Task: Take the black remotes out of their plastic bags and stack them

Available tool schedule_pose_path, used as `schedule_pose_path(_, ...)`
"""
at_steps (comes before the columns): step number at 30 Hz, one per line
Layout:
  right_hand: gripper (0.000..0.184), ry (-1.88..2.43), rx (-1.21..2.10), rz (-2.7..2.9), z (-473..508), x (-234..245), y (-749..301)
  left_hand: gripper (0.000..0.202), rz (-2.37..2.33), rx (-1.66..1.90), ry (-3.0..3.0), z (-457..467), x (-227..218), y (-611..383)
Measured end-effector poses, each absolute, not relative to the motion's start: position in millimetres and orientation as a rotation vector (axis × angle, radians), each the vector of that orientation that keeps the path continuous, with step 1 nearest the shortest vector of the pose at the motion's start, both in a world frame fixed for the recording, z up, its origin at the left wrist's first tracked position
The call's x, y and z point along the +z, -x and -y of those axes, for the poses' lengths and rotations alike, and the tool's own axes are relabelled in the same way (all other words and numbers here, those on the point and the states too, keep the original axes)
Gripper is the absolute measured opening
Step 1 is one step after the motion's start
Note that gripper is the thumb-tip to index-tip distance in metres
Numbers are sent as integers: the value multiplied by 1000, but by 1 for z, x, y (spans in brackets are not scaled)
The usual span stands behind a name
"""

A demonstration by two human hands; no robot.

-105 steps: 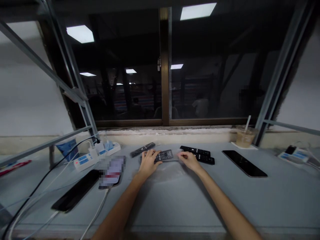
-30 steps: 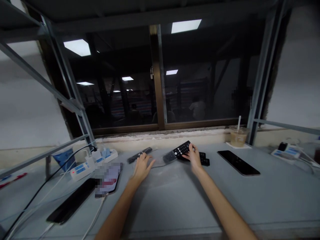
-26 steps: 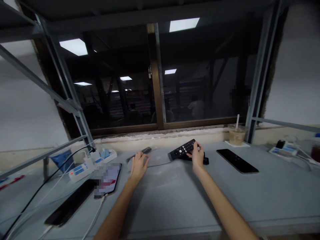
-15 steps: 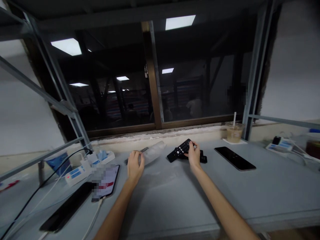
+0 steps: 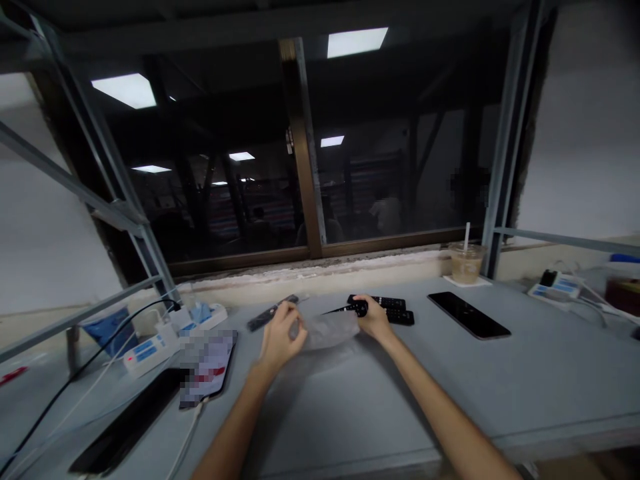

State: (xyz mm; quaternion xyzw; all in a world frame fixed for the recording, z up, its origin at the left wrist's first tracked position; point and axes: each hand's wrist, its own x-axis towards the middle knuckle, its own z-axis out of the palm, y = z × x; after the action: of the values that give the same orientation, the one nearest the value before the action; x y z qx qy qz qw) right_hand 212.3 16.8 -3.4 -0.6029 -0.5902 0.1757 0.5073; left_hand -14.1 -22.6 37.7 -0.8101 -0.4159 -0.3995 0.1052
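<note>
I have both bare hands in view above the grey counter [image 5: 390,413]. The right hand [image 5: 361,316] pinches a black remote [image 5: 350,309] between thumb and fingers, tilted so that I see it almost edge-on, its narrow end pointing left. The left hand [image 5: 296,327] is curled, thumb and fingers pinching one side of a clear plastic bag [image 5: 327,331]. The bag spreads between the two hands, just below the held remote from where I look; I cannot tell whether the remote's tip sits inside it, nor whether the right fingers also grip the plastic.

Behind the left hand lies a second remote [image 5: 263,319], slanted, with what looks like clear film around it. Just beyond the right hand, two more black remotes rest side by side, a farther one [image 5: 393,302] and a nearer one [image 5: 403,317].

Well to the right I see a dark phone [image 5: 469,315] lying flat, and behind it a plastic cup [image 5: 466,263] with a white straw. On my left, a phone with a lit screen [image 5: 213,373] has a white cable at its lower end, beside a long black device [image 5: 130,420]. A white power strip [image 5: 145,355] stands behind them, plugs in its sockets.
</note>
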Motion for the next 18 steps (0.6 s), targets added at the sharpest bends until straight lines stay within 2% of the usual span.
schedule_pose_path(3,44,1630,356,1563,-10,-3,-213,10,1321,-924,2547,26,37,7)
schedule_pose_path(9,37,1894,239,1666,4,11,-213,8,1524,-563,2655,26,27,-3)
schedule_pose_path(13,37,2025,222,1655,8,19,-214,10,1470,-558,2703,24,22,-6)
schedule_pose_path(18,26,1900,43,1720,6,17,-210,27,1382,-729,2717,21,25,-4)
